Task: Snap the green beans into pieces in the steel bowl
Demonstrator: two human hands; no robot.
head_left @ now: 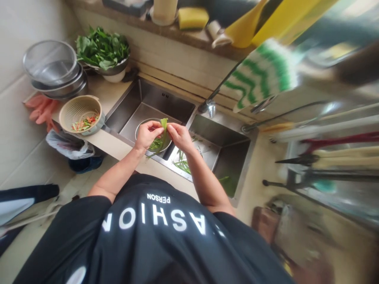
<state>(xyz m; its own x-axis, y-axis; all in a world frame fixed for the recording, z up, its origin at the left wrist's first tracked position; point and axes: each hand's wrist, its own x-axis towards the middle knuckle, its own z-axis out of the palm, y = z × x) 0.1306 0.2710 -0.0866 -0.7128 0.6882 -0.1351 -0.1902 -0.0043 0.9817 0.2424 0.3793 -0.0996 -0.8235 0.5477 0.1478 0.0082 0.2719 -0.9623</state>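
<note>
My left hand (147, 135) and my right hand (179, 137) are raised over the front of the double sink. Between them is a small bunch of long green vegetable stems (164, 125), pinched by the fingertips of both hands, with its ends hanging down. Just below is a round bowl (137, 130) with cut green pieces (155, 145) in it, partly hidden by my hands. More loose green stems (182, 162) lie in the right basin, below my right wrist.
Left of the sink stands a beige strainer basket (65, 114) holding red and green pieces. Behind it are stacked metal bowls (66, 85) and a heaped bowl of leafy greens (102, 49). A faucet (211, 108) rises behind the sink, near a green-striped cloth (260, 75).
</note>
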